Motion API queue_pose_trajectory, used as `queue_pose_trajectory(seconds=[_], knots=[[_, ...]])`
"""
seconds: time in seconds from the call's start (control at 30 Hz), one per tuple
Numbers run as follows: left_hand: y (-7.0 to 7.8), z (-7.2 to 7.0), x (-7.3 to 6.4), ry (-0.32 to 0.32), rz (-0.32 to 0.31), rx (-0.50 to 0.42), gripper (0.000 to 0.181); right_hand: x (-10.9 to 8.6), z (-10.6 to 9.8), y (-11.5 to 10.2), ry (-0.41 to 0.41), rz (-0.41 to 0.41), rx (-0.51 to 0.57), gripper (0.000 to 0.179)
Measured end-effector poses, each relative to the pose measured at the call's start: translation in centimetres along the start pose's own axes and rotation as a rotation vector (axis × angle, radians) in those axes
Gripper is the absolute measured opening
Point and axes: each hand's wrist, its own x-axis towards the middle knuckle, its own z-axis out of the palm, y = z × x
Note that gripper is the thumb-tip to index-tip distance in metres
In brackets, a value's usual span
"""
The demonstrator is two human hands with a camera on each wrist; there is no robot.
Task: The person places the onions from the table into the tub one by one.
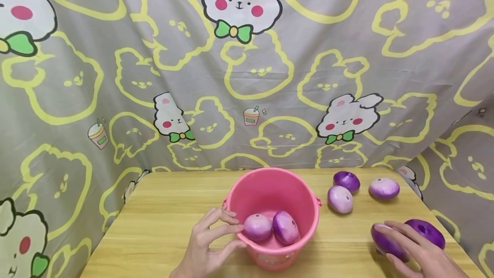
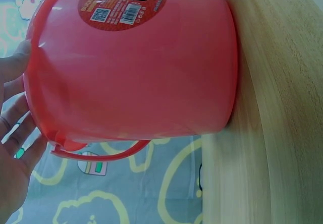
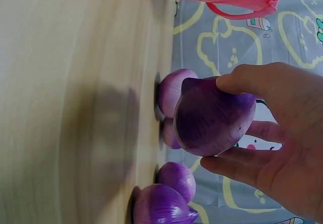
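Observation:
A pink bucket [image 1: 270, 179] stands on the table with two purple onions [image 1: 257, 227] inside, lying side by side at its bottom. At the bucket's left rim is my left hand [image 1: 210, 239], holding the rim with thumb and fingertips. The left wrist view shows the bucket's side [image 2: 136, 77], its label and the thumb against the rim. My right hand [image 1: 418, 250] grips a dark purple onion [image 3: 214, 118] between thumb and fingers, lifted off the table to the right of the bucket. Another dark onion [image 1: 426, 233] sits just beyond that hand, partly covered by it.
Behind and right of the bucket, three more onions rest on the table: a dark one [image 1: 347, 181], a pale one [image 1: 340, 199] and another pale one [image 1: 384, 188]. The wooden table [image 1: 166, 209] ends at a patterned curtain [image 1: 231, 76]. The bucket's handle [image 2: 111, 156] hangs down.

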Motion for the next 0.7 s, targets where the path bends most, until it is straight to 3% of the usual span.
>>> queue_pose_trajectory(seconds=[0.7], knots=[[0.0, 0.1, 0.0, -0.007, -0.002, -0.006, 0.020, 1.4, -1.2, -1.2, 0.051, -0.023, 0.022, 0.089]])
